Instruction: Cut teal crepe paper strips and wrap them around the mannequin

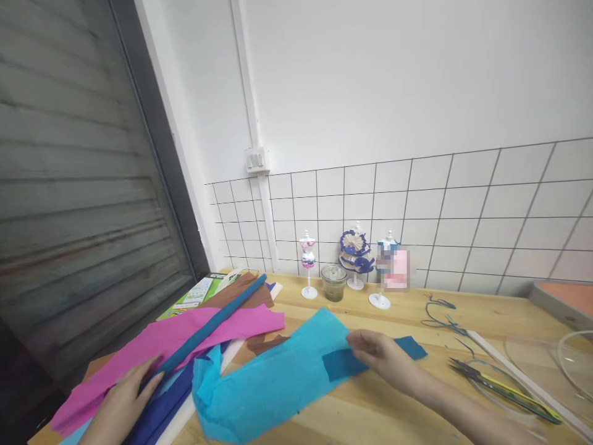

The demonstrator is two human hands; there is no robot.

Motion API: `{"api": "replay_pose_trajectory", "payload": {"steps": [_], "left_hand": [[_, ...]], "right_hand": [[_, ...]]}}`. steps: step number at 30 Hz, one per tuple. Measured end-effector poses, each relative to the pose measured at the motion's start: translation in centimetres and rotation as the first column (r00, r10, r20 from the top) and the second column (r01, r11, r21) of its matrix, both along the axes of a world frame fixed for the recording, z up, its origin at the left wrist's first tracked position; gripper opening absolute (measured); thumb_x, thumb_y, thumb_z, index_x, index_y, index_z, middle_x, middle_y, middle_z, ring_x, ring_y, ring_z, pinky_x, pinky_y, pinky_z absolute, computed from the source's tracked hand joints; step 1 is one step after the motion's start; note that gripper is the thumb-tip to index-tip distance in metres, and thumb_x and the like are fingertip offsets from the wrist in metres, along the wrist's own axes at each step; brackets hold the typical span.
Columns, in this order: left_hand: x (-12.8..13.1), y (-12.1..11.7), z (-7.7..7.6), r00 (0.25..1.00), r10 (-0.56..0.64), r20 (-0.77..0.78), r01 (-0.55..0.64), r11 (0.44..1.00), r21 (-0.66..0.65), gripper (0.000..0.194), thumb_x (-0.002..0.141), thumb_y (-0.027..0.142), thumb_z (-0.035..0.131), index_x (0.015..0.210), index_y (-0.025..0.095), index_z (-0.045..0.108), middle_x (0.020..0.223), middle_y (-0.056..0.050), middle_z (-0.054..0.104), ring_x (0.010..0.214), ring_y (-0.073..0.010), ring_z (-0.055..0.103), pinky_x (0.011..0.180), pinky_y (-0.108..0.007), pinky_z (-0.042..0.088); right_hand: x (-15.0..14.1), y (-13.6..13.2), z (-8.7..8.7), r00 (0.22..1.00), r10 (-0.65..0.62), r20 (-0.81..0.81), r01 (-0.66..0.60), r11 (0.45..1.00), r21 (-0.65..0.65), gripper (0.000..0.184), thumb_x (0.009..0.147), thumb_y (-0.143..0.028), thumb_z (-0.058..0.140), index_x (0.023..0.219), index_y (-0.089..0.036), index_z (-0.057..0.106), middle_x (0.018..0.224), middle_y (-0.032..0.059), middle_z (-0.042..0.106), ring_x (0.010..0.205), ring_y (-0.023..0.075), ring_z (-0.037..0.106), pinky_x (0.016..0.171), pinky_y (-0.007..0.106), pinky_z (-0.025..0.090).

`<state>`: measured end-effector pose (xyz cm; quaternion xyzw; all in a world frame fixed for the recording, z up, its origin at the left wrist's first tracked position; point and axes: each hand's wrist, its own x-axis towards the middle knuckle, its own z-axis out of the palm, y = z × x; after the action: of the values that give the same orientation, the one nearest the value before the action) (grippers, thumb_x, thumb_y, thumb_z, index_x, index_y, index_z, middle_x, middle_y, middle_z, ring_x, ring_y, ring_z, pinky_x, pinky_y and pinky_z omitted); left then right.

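Note:
My left hand is at the lower left, thumb and fingers closed around the near end of a long, dark teal folded paper strip. This strip slants across magenta crepe-like paper. My right hand is closed over the middle of a short dark teal paper piece, which shows on both sides of the fingers. Its left end overlaps a large light-blue crepe-like sheet, crumpled at its left end. Dark blue paper lies beside my left hand, and brown paper lies behind the magenta.
Small white mannequin stands line the wall side of the wooden table, with a glass jar among them. On the right are yellow-green pliers, a white strip and blue cord scraps.

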<state>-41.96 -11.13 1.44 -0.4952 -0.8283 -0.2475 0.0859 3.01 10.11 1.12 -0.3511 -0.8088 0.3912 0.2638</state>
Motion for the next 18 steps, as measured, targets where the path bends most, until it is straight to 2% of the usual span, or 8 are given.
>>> {"api": "replay_pose_trajectory", "payload": {"steps": [3, 5, 7, 8, 10, 14, 15, 18], "left_hand": [[2.6, 1.9, 0.0, 0.979, -0.053, -0.196, 0.060, 0.998, 0.028, 0.047, 0.077, 0.046, 0.043, 0.107, 0.013, 0.059, 0.107, -0.015, 0.064, 0.104, -0.0317, 0.054, 0.091, -0.046, 0.041], [5.9, 3.3, 0.3, 0.969, -0.200, -0.142, 0.196, 0.980, -0.042, 0.044, 0.079, 0.049, 0.044, 0.106, 0.018, 0.059, 0.109, -0.009, 0.065, 0.107, -0.0270, 0.052, 0.095, -0.040, 0.039], [9.3, 4.8, 0.5, 0.935, -0.354, -0.017, 0.345, 0.919, -0.190, 0.040, 0.080, 0.047, 0.043, 0.106, 0.022, 0.061, 0.112, -0.006, 0.064, 0.111, -0.0238, 0.050, 0.096, -0.035, 0.037], [10.7, 5.5, 0.4, 0.922, -0.384, 0.051, 0.384, 0.886, -0.260, 0.040, 0.079, 0.044, 0.047, 0.112, 0.023, 0.057, 0.115, -0.006, 0.062, 0.110, -0.0232, 0.051, 0.094, -0.034, 0.038], [12.6, 6.7, 0.1, 0.915, -0.393, 0.090, 0.401, 0.866, -0.297, 0.037, 0.072, 0.036, 0.058, 0.107, 0.024, 0.061, 0.108, -0.006, 0.066, 0.103, -0.0252, 0.055, 0.088, -0.035, 0.041], [13.0, 8.2, 0.0, 0.913, -0.382, 0.143, 0.408, 0.861, -0.305, 0.015, 0.071, 0.024, 0.055, 0.077, 0.023, 0.069, 0.080, -0.004, 0.073, 0.081, -0.0239, 0.064, 0.073, -0.032, 0.046], [12.6, 8.3, 0.2, 0.911, -0.381, 0.158, 0.411, 0.863, -0.295, 0.017, 0.073, 0.025, 0.052, 0.079, 0.023, 0.068, 0.082, -0.004, 0.073, 0.082, -0.0236, 0.065, 0.074, -0.032, 0.046], [11.2, 8.3, 1.3, 0.890, -0.398, 0.221, 0.445, 0.862, -0.241, 0.031, 0.075, 0.029, 0.050, 0.104, 0.025, 0.062, 0.110, -0.002, 0.067, 0.105, -0.0219, 0.058, 0.089, -0.032, 0.043]], "right_hand": [[2.5, 0.8, -2.3, 0.984, -0.036, 0.172, 0.005, 0.983, 0.182, 0.027, 0.077, -0.022, 0.048, 0.099, -0.018, 0.062, 0.104, 0.0114, 0.065, 0.099, 0.0277, 0.058, 0.088, 0.044, 0.044], [3.7, 1.4, -3.1, 0.963, -0.062, 0.262, -0.014, 0.961, 0.278, 0.035, 0.077, -0.018, 0.046, 0.109, -0.018, 0.059, 0.119, 0.0132, 0.057, 0.113, 0.0299, 0.048, 0.097, 0.048, 0.034], [4.3, 2.0, -3.6, 0.941, -0.079, 0.330, -0.040, 0.940, 0.340, 0.039, 0.077, -0.014, 0.043, 0.113, -0.018, 0.057, 0.126, 0.0140, 0.052, 0.121, 0.0308, 0.039, 0.101, 0.051, 0.025], [4.4, 2.2, -3.7, 0.931, -0.085, 0.355, -0.053, 0.931, 0.360, 0.038, 0.078, -0.012, 0.042, 0.112, -0.018, 0.057, 0.125, 0.0141, 0.053, 0.120, 0.0307, 0.040, 0.100, 0.052, 0.025], [4.5, 2.4, -3.7, 0.917, -0.096, 0.388, -0.066, 0.921, 0.384, 0.035, 0.079, -0.009, 0.039, 0.105, -0.019, 0.060, 0.113, 0.0136, 0.061, 0.111, 0.0292, 0.048, 0.096, 0.050, 0.029], [5.3, 2.7, -3.8, 0.902, -0.146, 0.406, -0.026, 0.921, 0.390, 0.030, 0.078, -0.008, 0.040, 0.092, -0.020, 0.064, 0.090, 0.0109, 0.067, 0.092, 0.0260, 0.058, 0.085, 0.041, 0.039], [5.7, 2.8, -3.8, 0.901, -0.164, 0.401, -0.003, 0.923, 0.384, 0.030, 0.078, -0.008, 0.040, 0.091, -0.020, 0.065, 0.090, 0.0102, 0.067, 0.091, 0.0252, 0.058, 0.083, 0.039, 0.040], [7.4, 3.3, -4.1, 0.898, -0.246, 0.364, 0.115, 0.931, 0.346, 0.029, 0.079, -0.009, 0.041, 0.093, -0.019, 0.064, 0.094, 0.0093, 0.067, 0.092, 0.0237, 0.059, 0.081, 0.035, 0.043]]}}
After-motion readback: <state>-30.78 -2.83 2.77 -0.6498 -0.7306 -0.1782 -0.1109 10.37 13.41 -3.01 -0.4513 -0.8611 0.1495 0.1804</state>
